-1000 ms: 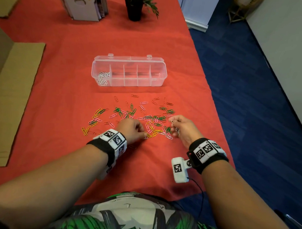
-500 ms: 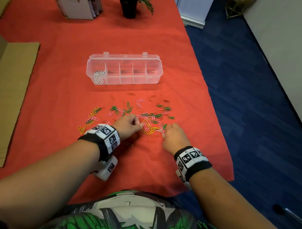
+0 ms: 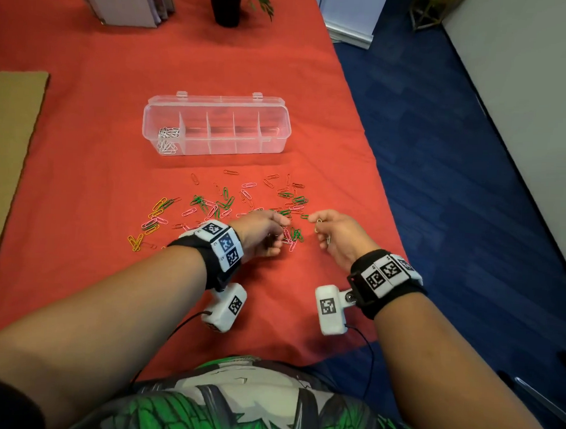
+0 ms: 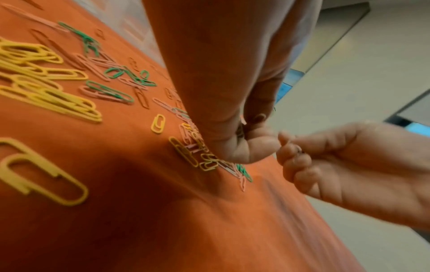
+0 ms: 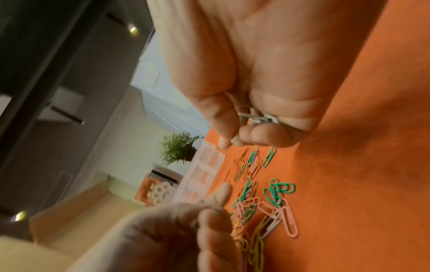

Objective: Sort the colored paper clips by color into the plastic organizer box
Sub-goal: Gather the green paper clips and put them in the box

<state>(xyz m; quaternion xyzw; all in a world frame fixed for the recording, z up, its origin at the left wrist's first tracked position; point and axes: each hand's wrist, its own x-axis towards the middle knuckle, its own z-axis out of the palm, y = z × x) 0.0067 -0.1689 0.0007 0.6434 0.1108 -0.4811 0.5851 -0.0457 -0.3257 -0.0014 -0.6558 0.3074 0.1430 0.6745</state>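
Red cloth covered the surface where both hands worked the scattered coloured paper clips [image 3: 230, 206]: right hand [image 3: 337, 237] pinching white wire clips [image 5: 260, 116], left hand [image 3: 261, 234] gripping others, clear plastic organizer box [image 3: 272, 101] lying well ahead, long axis crosswise, nearer the left.

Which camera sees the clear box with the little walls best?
The head view: the whole plastic organizer box shows, white clips in its left end. The right wrist view shows it small and blurred. In the left wrist view I cannot make it out.

I'm seeing a red tablecloth [image 3: 120, 64] covering the table, blue carpet [image 3: 453, 156] running alongside a pale wall [image 3: 536, 78], possibly ceiling spotlights [image 5: 132, 29] glowing overhead.
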